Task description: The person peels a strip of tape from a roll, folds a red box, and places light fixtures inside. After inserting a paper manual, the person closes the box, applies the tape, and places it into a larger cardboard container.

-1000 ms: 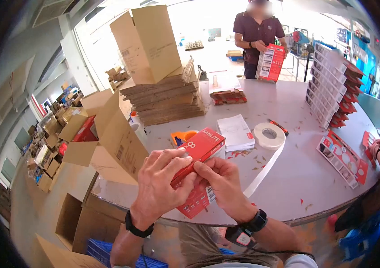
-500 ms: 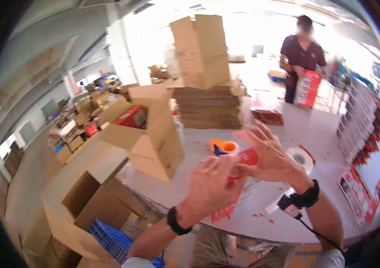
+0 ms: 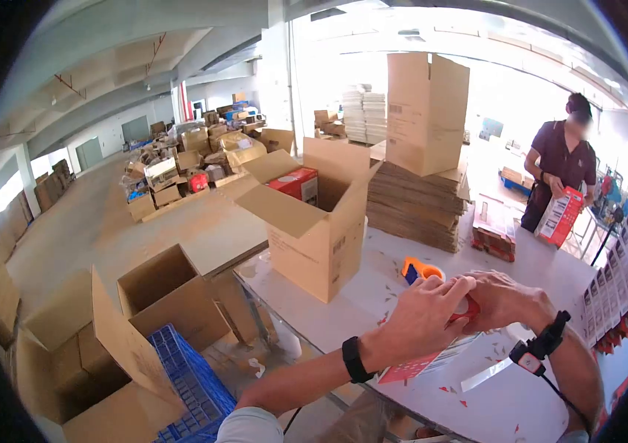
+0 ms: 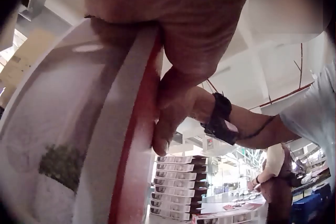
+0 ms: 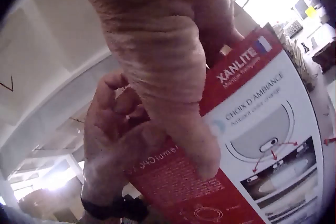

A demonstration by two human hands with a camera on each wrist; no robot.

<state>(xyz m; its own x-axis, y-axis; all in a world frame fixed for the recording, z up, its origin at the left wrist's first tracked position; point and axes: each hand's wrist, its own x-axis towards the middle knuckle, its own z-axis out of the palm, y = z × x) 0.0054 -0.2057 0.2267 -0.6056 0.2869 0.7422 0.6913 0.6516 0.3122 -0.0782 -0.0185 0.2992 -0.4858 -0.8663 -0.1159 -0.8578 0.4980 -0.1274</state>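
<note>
Both hands meet at the top of a red and white printed box [image 5: 262,108] above the table's near edge. In the head view the left hand [image 3: 421,317] has its fingers bent over the box's top, and the right hand [image 3: 506,299] lies against it from the other side. The right wrist view shows the right thumb along the printed face, with the left hand [image 5: 113,134] behind. The left wrist view has the left hand [image 4: 173,19] gripping the box's upper edge, its white side [image 4: 58,119] close to the camera.
An open carton [image 3: 306,255] holding a red box [image 3: 295,184] stands left on the table [image 3: 395,251]. Behind are stacked flat cartons [image 3: 417,207], an orange tape dispenser [image 3: 423,272] and a person [image 3: 561,159]. Open cartons [image 3: 173,295] and a blue crate [image 3: 192,384] lie below left.
The head view has swung left, so the table and cartons appear farther right. Both hands have moved to the box's top; the right hand's fingers, spread half a second ago, now lie against it.
</note>
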